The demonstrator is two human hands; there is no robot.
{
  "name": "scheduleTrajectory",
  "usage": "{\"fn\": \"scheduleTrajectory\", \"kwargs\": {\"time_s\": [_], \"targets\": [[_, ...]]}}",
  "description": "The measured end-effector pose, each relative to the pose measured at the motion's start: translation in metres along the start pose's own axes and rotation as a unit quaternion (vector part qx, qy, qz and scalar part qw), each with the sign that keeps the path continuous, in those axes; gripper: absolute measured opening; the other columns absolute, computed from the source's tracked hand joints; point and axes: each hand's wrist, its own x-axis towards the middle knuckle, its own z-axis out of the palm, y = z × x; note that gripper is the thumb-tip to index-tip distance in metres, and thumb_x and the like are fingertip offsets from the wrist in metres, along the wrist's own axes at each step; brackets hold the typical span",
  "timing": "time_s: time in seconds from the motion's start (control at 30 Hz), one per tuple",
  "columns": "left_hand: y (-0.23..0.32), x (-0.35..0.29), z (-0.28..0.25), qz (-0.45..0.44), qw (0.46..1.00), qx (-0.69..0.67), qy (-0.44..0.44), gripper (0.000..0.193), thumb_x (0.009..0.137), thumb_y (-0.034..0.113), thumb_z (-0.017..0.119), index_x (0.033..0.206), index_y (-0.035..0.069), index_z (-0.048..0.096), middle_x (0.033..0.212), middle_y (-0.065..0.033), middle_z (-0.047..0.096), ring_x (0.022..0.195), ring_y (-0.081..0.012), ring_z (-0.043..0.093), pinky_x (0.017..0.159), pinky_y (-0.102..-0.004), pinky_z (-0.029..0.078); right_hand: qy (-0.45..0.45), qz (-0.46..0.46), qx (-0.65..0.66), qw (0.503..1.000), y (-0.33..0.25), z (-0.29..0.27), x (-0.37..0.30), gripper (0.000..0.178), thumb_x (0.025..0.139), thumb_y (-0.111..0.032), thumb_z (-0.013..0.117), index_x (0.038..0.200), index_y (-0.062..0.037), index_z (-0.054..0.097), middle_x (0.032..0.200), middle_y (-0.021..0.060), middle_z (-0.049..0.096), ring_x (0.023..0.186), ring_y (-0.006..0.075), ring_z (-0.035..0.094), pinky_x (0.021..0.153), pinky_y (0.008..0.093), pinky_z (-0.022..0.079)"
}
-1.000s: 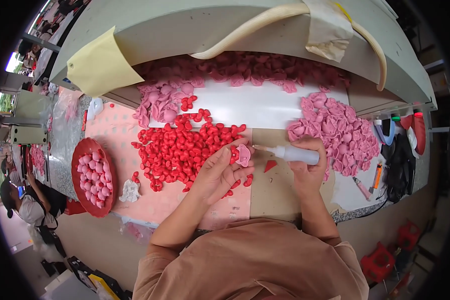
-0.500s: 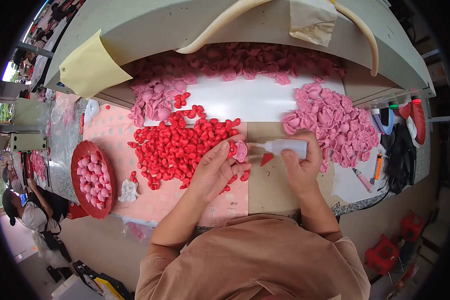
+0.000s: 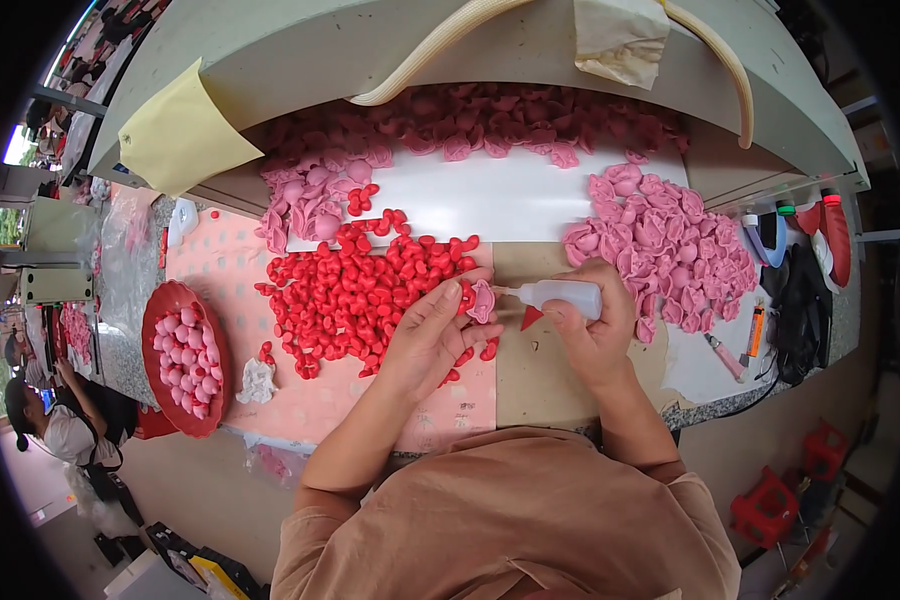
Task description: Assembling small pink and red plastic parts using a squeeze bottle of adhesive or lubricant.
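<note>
My left hand (image 3: 415,345) pinches a small pink petal-shaped piece (image 3: 482,301), with a glossy red piece (image 3: 466,297) against it at the fingertips. Wrapped around a translucent white squeeze bottle (image 3: 568,294), my right hand (image 3: 605,335) holds it nearly level. The bottle's thin nozzle points left and reaches the pink piece or stops just short; I cannot tell which. Just left of my left hand spreads a heap of glossy red rounded pieces (image 3: 345,290). Beyond my right hand lies a pile of curled pink petal pieces (image 3: 685,255).
A red bowl (image 3: 221,390) of pink balls stands at the left, beside crumpled white tissue (image 3: 258,381). More pink pieces (image 3: 470,125) line the back beneath a grey hood (image 3: 310,60). An orange lighter (image 3: 756,331) and a pink-handled tool (image 3: 732,364) lie right. Another person (image 3: 60,420) sits far left.
My right hand and the bottle have shifted slightly left, bringing the nozzle closer to the pink piece. My left hand stays almost still.
</note>
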Motion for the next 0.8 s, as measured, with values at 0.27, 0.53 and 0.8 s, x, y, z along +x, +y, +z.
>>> {"fn": "scheduleTrajectory", "kwargs": {"time_s": [0.27, 0.53, 0.8], "targets": [[-0.001, -0.0001, 0.0001, 0.001, 1.0, 0.005, -0.001, 0.04, 0.096, 0.027, 0.04, 0.126, 0.001, 0.044, 0.111, -0.0094, 0.055, 0.098, -0.0174, 0.055, 0.089, -0.0371, 0.046, -0.026, 0.073, 0.014, 0.997, -0.0063, -0.0006, -0.0024, 0.029, 0.079, -0.024, 0.067, 0.087, -0.0016, 0.051, 0.076, 0.0061, 0.056, 0.065, 0.0113, 0.048, 0.058, 0.024, 0.039], [-0.0019, 0.0003, -0.0014, 0.003, 1.0, 0.01, -0.003, 0.04, 0.096, 0.027, 0.04, 0.126, 0.001, 0.044, 0.112, -0.0105, 0.055, 0.1, -0.0181, 0.054, 0.089, -0.038, 0.047, -0.009, 0.025, -0.001, 1.0, -0.0002, 0.0005, -0.0016, 0.024, 0.075, -0.017, 0.072, 0.085, -0.0016, 0.057, 0.073, 0.0078, 0.057, 0.06, 0.0148, 0.055, 0.053, 0.0251, 0.041], [-0.0024, 0.0009, 0.0044, 0.01, 1.0, 0.007, 0.023, 0.042, 0.095, 0.027, 0.043, 0.125, -0.002, 0.042, 0.109, -0.0122, 0.057, 0.096, -0.0207, 0.058, 0.084, -0.0366, 0.049, -0.021, 0.026, -0.018, 0.999, -0.0004, -0.0006, -0.0021, 0.028, 0.079, -0.023, 0.067, 0.087, -0.0016, 0.052, 0.074, 0.0058, 0.056, 0.062, 0.0124, 0.048, 0.056, 0.025, 0.039]]}}
